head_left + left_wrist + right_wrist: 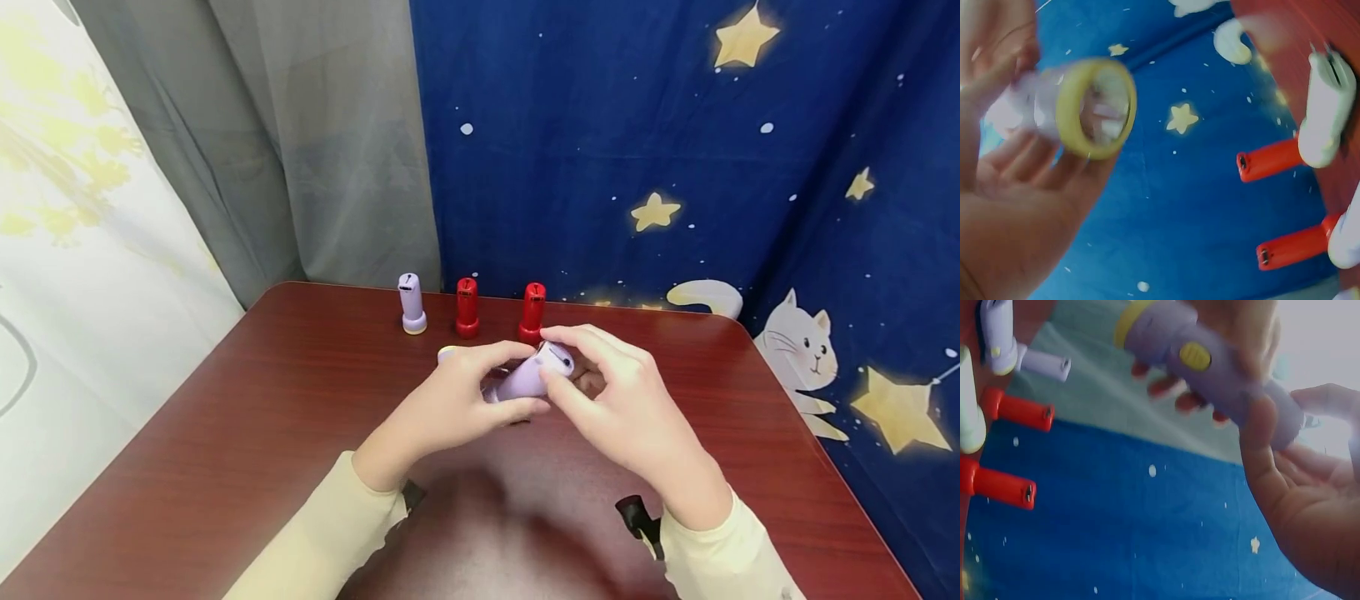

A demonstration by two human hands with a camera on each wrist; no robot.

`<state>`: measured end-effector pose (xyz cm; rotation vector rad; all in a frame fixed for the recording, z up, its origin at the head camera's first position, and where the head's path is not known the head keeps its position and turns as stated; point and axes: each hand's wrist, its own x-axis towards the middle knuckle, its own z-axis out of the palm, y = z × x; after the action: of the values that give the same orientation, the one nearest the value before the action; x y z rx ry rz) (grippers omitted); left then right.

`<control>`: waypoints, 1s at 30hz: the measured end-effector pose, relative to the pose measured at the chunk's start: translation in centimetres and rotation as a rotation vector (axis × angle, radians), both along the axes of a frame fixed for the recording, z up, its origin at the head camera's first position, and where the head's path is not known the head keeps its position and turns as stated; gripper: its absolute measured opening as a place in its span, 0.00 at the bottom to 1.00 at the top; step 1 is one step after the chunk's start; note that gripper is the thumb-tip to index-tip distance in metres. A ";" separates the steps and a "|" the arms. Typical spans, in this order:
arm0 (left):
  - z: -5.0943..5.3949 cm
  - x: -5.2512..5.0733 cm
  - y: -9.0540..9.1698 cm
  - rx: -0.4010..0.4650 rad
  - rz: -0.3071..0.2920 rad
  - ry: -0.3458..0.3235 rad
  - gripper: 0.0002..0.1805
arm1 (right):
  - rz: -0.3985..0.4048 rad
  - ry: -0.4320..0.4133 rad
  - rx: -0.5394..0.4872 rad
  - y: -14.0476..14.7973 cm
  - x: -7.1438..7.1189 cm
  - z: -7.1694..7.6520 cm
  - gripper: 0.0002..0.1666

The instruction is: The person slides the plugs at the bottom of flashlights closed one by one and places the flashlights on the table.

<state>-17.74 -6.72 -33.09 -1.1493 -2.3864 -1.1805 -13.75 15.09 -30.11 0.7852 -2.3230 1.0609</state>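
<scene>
A lavender flashlight (525, 377) with a yellow front rim and a yellow oval button (1195, 356) is held tilted above the table. My left hand (450, 396) grips its body, thumb on the near side. At the tail end, the fingers and thumb of my right hand (626, 392) pinch it. The left wrist view shows its lens end (1099, 109), blurred. Beyond the hands stand one lavender flashlight (412, 304) and two red flashlights, one in the middle (467, 308) and one on the right (532, 312).
A pale green flashlight (1329, 106) and another lavender flashlight (999, 331) lie on the reddish-brown table (247, 400), mostly hidden behind my hands in the head view. Grey (352, 150) and blue star-patterned curtains (570, 167) hang behind the table.
</scene>
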 end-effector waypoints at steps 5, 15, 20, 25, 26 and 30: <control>0.5 -0.4 -0.9 0.074 -0.114 -0.276 0.24 | 0.081 0.057 0.125 1.1 -0.6 0.2 0.22; 0.5 -0.2 -0.5 0.141 -0.095 -0.206 0.26 | 0.151 0.127 0.104 1.1 -0.7 0.2 0.29; 0.3 0.1 0.0 0.140 -0.074 -0.040 0.27 | 0.136 0.106 0.068 0.8 -0.5 0.1 0.30; 0.3 0.4 0.2 0.123 -0.031 0.073 0.25 | 0.094 0.120 0.071 0.7 -0.4 0.1 0.29; 0.3 0.5 0.2 0.121 -0.026 0.083 0.25 | 0.089 0.125 0.074 0.7 -0.4 0.1 0.29; 0.3 0.6 0.3 0.115 -0.006 0.101 0.24 | 0.096 0.161 0.079 0.6 -0.6 0.1 0.30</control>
<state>-17.14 -6.46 -32.76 -1.1516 -2.2117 -1.2144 -14.31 15.64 -30.04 0.9842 -2.2214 0.9134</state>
